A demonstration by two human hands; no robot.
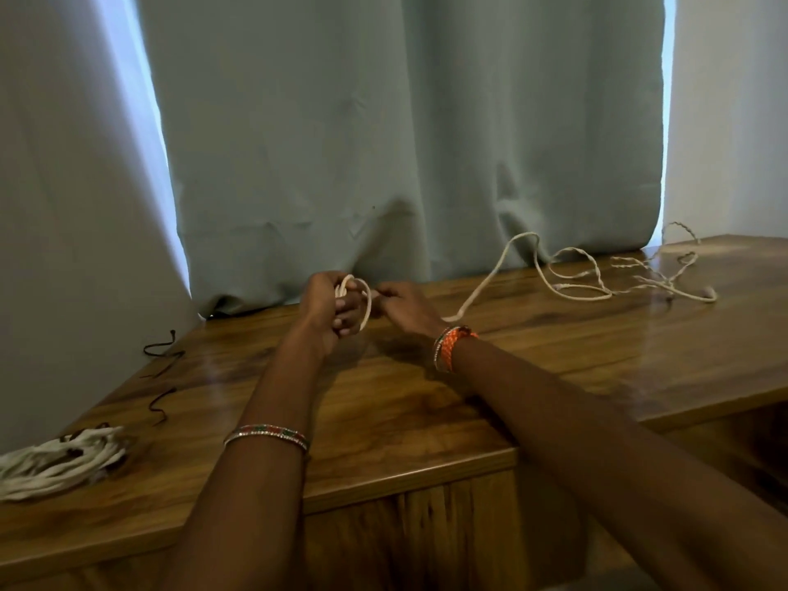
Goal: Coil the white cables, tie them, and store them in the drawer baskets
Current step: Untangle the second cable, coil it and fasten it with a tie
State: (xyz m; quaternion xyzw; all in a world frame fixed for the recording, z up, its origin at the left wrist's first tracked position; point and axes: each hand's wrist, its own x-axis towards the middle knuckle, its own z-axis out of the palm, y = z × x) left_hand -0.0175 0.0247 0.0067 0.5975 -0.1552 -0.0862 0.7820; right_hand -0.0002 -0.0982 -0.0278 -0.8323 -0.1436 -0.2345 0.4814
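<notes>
The fingers (347, 311) of the left hand (326, 307) are curled round a small coil of white cable (362, 298), a few loops gathered in the fist and held just above the far part of the wooden tabletop (426, 398). Right beside it, the right hand (405, 305) pinches the same cable between thumb and fingertips, close against the coil. From under that hand the loose length of the white cable (490, 279) runs off to the right, rises in an arch in front of the curtain (405, 142), then lies in tangled, kinked loops on the glossy wood toward the far right end of the top.

Both forearms reach forward over the near edge of the table. The left arm carries a beaded bangle (266, 435) midway up the forearm; the right wrist wears an orange braided band (454, 347) alongside thin bangles.

At the near left edge lies a bundle of white cables (59, 460), already coiled, with a dark tie across it. Further back on the left, a few dark brown ties (164, 356) lie loose on the wood, well apart from the hands. A pale grey-green curtain hangs behind the table, its hem touching the top.
</notes>
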